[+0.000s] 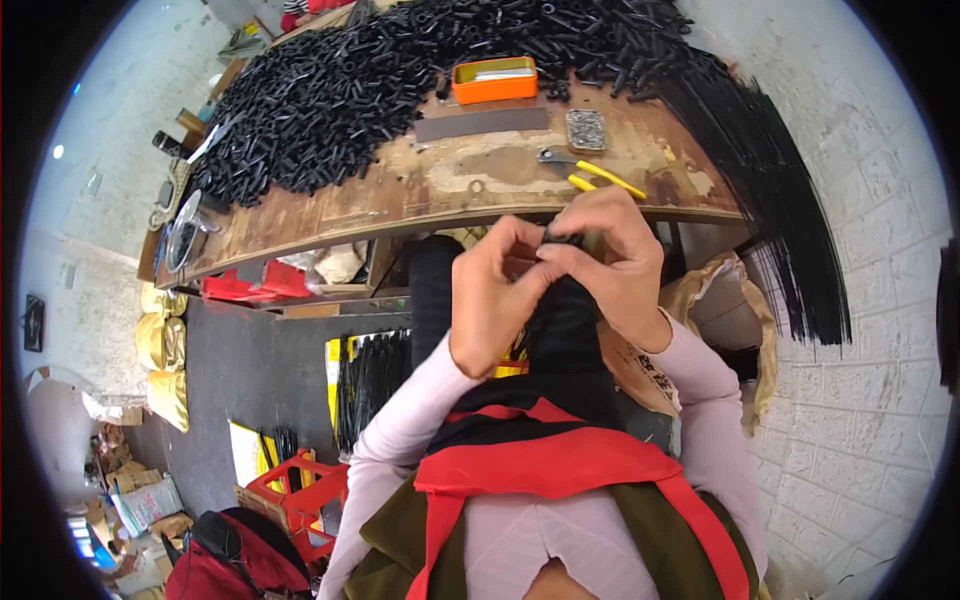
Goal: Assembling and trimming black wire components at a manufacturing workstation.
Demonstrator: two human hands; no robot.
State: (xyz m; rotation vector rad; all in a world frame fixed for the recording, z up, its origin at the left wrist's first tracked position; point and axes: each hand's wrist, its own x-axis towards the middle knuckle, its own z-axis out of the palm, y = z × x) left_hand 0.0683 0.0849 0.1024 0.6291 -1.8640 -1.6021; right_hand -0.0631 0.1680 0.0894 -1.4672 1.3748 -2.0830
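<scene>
Fingers of left hand (497, 290) and right hand (610, 262) pinch closed on what seems a small black plastic tube (562, 238), which could slip if the grip loosens.

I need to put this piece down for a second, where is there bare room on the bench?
Bare wood runs along the front edge of the workbench, from below the grey strip leftward, and between the yellow-handled pliers and the bench's right end. The back is crowded: the pile of black tubes surrounds the orange tin.
</scene>
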